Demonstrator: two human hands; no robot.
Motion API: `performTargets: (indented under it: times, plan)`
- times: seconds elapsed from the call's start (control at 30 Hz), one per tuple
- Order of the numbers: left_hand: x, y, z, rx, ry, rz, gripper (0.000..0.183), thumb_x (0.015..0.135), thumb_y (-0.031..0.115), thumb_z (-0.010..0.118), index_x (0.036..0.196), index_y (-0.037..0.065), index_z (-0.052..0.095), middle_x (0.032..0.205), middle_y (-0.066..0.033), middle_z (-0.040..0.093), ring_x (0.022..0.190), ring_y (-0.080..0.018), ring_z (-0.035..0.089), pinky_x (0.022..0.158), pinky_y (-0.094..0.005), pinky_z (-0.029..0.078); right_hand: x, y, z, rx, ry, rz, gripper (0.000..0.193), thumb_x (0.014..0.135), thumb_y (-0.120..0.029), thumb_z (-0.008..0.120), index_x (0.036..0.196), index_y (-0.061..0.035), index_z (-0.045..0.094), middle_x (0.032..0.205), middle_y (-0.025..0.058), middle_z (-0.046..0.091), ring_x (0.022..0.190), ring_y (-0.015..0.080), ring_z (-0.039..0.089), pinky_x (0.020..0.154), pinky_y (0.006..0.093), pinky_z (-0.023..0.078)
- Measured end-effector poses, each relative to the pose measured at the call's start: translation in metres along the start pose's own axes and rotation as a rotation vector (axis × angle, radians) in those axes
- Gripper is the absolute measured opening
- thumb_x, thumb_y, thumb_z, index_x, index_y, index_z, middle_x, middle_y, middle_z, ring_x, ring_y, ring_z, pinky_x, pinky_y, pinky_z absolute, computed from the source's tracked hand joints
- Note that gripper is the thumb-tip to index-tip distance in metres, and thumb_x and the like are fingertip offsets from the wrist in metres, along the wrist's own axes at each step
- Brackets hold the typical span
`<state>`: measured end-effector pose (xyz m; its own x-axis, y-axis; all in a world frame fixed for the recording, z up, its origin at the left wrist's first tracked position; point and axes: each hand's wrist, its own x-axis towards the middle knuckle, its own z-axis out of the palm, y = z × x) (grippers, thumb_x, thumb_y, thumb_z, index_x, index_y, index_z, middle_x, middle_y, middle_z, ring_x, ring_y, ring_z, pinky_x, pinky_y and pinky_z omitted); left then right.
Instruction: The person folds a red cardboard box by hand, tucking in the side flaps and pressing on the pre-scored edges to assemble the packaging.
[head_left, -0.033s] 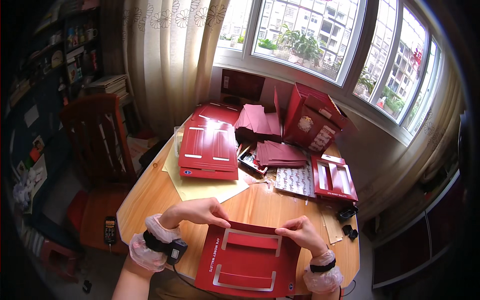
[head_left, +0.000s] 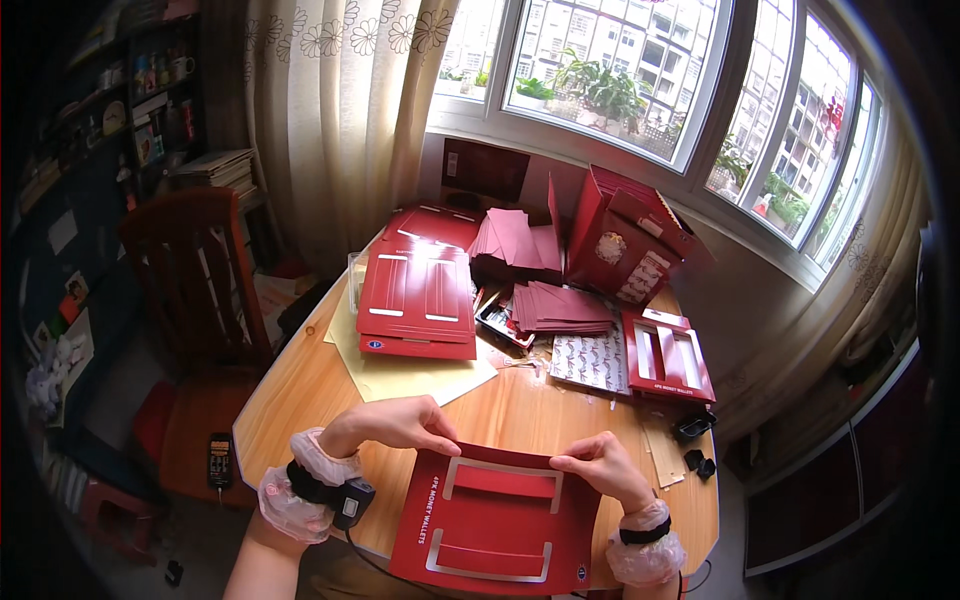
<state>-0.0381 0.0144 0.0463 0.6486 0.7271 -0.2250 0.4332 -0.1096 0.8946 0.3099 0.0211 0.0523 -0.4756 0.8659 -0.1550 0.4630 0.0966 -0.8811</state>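
A red printed card sheet with two silver-edged slots and white lettering is held tilted over the near edge of the table. My left hand pinches its far left corner between thumb and fingers. At the far right corner my right hand has a similar pinch on it. Beyond the left hand lies a stack of flat red card sheets with silver-edged windows, resting on yellow paper. Farther right sits a finished-looking red window pack, beside a white patterned sheet.
Dark pink envelopes stand in a pile, with more fanned out nearer. A large red box is at the back right. Black clips lie by the right edge of the wooden table. A wooden chair stands left.
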Motion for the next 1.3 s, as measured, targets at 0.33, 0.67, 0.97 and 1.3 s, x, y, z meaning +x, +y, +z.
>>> performTargets:
  times: [0.33, 0.67, 0.97, 1.3]
  plan:
    - [0.019, -0.026, 0.001, -0.372, 0.356, -0.019, 0.034, 0.102, 0.028, 0.063, 0.127, 0.004, 0.065, 0.100, -0.0087, 0.074, 0.089, -0.0127, 0.071, 0.078, -0.0273, 0.058, 0.009, 0.019, -0.022, 0.031, 0.176, -0.065, 0.026, 0.089, -0.021, 0.077, 0.090, 0.0058, 0.077, 0.072, -0.0051, 0.067, 0.066, 0.0038, 0.056, 0.058, 0.0235, 0.046]
    - [0.030, -0.031, 0.009, -0.429, 0.308, 0.115, 0.051, 0.103, 0.052, 0.052, 0.130, 0.008, 0.053, 0.113, -0.0063, 0.064, 0.097, -0.0122, 0.064, 0.077, -0.0288, 0.058, 0.010, 0.047, -0.068, 0.260, 0.440, -0.054, 0.020, 0.095, -0.016, 0.071, 0.090, 0.0023, 0.078, 0.077, 0.0011, 0.072, 0.063, 0.0054, 0.062, 0.057, 0.0218, 0.048]
    - [0.031, 0.000, 0.031, -0.571, 0.302, 0.344, 0.049, 0.099, 0.023, 0.068, 0.141, 0.008, 0.047, 0.111, -0.0063, 0.069, 0.094, -0.0136, 0.068, 0.080, -0.0291, 0.058, 0.014, 0.059, -0.073, 0.337, 0.443, -0.041, 0.020, 0.096, -0.017, 0.070, 0.089, 0.0009, 0.077, 0.076, 0.0018, 0.072, 0.062, 0.0065, 0.063, 0.056, 0.0221, 0.049]
    - [0.033, -0.017, 0.036, -0.306, 0.111, 0.448, 0.033, 0.098, 0.019, 0.070, 0.128, 0.007, 0.066, 0.111, -0.0037, 0.071, 0.094, -0.0113, 0.068, 0.081, -0.0284, 0.058, 0.016, 0.056, -0.066, 0.325, 0.404, 0.004, 0.021, 0.096, -0.017, 0.071, 0.091, 0.0022, 0.077, 0.077, 0.0028, 0.073, 0.062, 0.0067, 0.064, 0.057, 0.0223, 0.050]
